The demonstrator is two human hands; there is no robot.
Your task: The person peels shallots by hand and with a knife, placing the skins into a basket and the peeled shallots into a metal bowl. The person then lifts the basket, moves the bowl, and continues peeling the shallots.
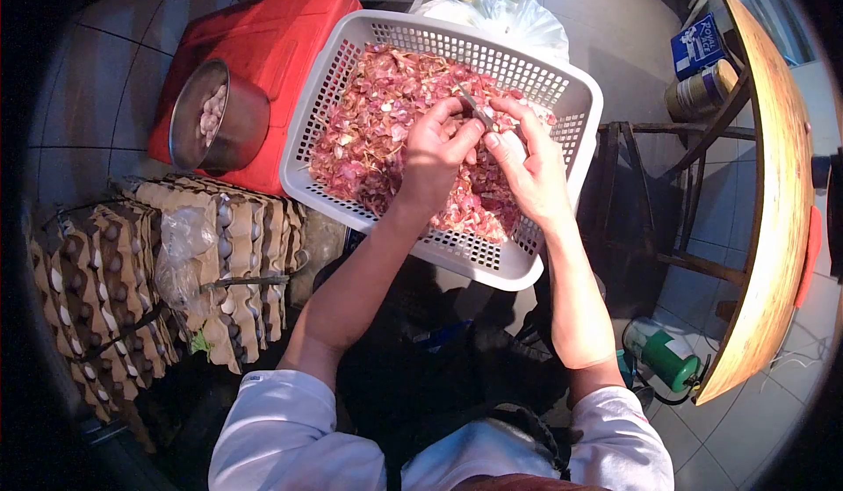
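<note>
Both of my hands are over a grey plastic basket (pixel 571 78) heaped with small red shallots and papery skins (pixel 369 104). In my left hand (pixel 439 148), the thumb and fingers close around a small knife (pixel 475 107), its narrow blade pointing up and away. Close beside it, my right hand (pixel 534 170) curls its thumb and forefinger inward near the knife. Whatever lies in its grip is mostly hidden by the fingers. Left of the basket, a metal pot (pixel 241 126) holds pale peeled pieces (pixel 212 113).
The pot rests on a red box (pixel 281 39). Stacked egg trays (pixel 250 254) stand at the lower left. A clear plastic bag (pixel 518 21) lies behind the basket. At the right are a wooden tabletop (pixel 773 184), a green gas canister (pixel 663 355) and a tin (pixel 702 91).
</note>
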